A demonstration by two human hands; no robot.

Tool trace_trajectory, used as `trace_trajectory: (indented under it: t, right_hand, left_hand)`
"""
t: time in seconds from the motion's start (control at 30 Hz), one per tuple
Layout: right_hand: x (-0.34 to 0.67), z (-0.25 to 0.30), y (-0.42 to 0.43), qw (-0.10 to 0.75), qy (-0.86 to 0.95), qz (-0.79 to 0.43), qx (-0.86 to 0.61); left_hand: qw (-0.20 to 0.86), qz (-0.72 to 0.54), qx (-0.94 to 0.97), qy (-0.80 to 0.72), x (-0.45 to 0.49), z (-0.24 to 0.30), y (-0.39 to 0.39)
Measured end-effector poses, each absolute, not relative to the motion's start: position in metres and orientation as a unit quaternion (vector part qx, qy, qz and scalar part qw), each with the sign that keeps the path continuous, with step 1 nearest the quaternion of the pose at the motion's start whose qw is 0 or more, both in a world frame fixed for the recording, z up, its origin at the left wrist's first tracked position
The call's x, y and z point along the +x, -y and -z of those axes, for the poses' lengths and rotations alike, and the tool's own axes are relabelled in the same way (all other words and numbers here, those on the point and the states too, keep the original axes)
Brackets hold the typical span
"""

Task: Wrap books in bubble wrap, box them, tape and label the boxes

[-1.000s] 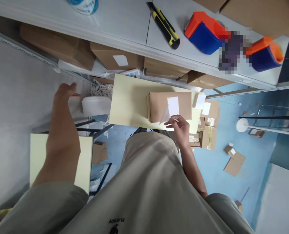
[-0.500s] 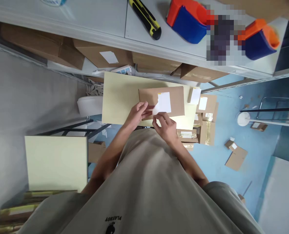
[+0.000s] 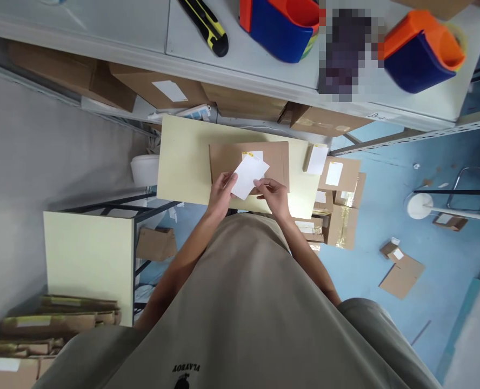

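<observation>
A flat brown cardboard box (image 3: 278, 162) lies on a pale yellow tabletop (image 3: 183, 162) in front of me. Above it, a white label sheet (image 3: 248, 177) is held at a slant. My left hand (image 3: 219, 195) pinches its left edge between thumb and fingers. At the lower right edge of the sheet, my right hand (image 3: 275, 198) has its fingertips closed on it. Part of another white label (image 3: 258, 154), stuck to the box, shows behind the sheet; the rest is covered.
A stack of white labels (image 3: 317, 159) sits at the tabletop's right end. On the grey shelf beyond are a yellow-black utility knife (image 3: 207, 27) and two blue-orange tape dispensers (image 3: 280, 32) (image 3: 418, 59). Cardboard boxes (image 3: 345, 221) stand at the right, a pale board (image 3: 90, 259) at left.
The white sheet, curled at the box's label half a second ago, is now lifted flat between both hands. My left hand has gone from lying beside the box label to gripping the sheet.
</observation>
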State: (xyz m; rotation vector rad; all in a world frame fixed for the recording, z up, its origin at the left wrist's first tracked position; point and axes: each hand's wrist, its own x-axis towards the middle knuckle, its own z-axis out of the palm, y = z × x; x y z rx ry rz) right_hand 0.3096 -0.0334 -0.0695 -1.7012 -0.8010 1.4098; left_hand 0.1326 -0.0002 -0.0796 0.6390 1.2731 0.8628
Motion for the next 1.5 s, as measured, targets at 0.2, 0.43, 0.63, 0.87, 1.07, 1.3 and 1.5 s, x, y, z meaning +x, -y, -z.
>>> trace_trajectory:
  t: [0.2,0.43,0.63,0.87,1.07,1.3,1.5]
  right_hand:
    - [0.328,0.082,0.030,0.393,0.402,-0.484,-0.671]
    - [0.359,0.091,0.003,0.246,0.554,-0.400,-0.687]
    - [0.360,0.117,-0.039,0.156,0.600,-0.363,-0.696]
    - [0.354,0.119,-0.044,0.090,0.617,-0.343,-0.702]
    - [0.347,0.115,-0.047,0.063,0.613,-0.329,-0.716]
    - [0.340,0.109,-0.048,0.035,0.592,-0.316,-0.740]
    - [0.338,0.108,-0.038,0.050,0.643,-0.285,-0.710]
  left_hand:
    - [0.594,-0.340,0.372,-0.627,0.154,0.093,0.009]
    - [0.480,-0.280,0.468,-0.687,0.160,0.120,-0.006]
    - [0.393,-0.204,0.528,-0.725,0.171,0.122,-0.026]
    - [0.355,-0.179,0.539,-0.743,0.173,0.127,-0.031]
    - [0.358,-0.164,0.528,-0.752,0.174,0.124,-0.034]
    - [0.340,-0.146,0.541,-0.755,0.178,0.128,-0.034]
    - [0.276,-0.161,0.624,-0.713,0.176,0.119,-0.030]
